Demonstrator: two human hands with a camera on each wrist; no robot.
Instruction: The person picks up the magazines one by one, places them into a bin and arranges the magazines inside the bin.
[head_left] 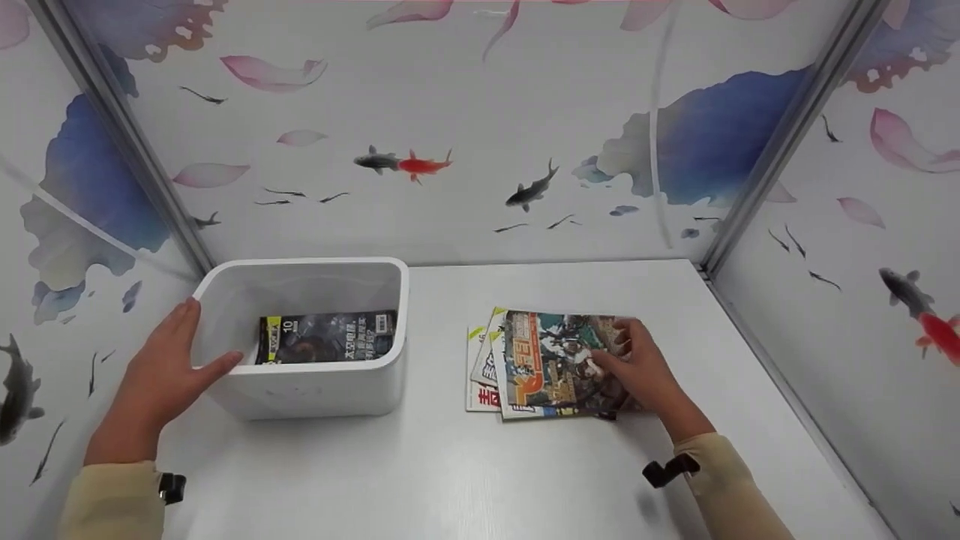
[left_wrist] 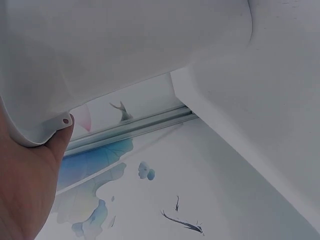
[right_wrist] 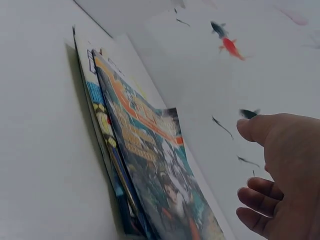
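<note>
Three thin magazines (head_left: 525, 364) fanned on counter (head_left: 450, 465), likely light, floppy, glossy; best pinched at spine edge. Right hand (head_left: 637, 367) fingers (right_wrist: 255, 190) loosely curled on top cover; left hand (head_left: 161, 375) spread against bin (head_left: 315, 394).

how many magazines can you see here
4 visible: one lying inside the white bin, and three in a fanned stack on the table under the right hand. More may be hidden beneath.

The lower magazines (head_left: 480, 367) lie mostly hidden beneath the top magazine (head_left: 555, 360).
</note>
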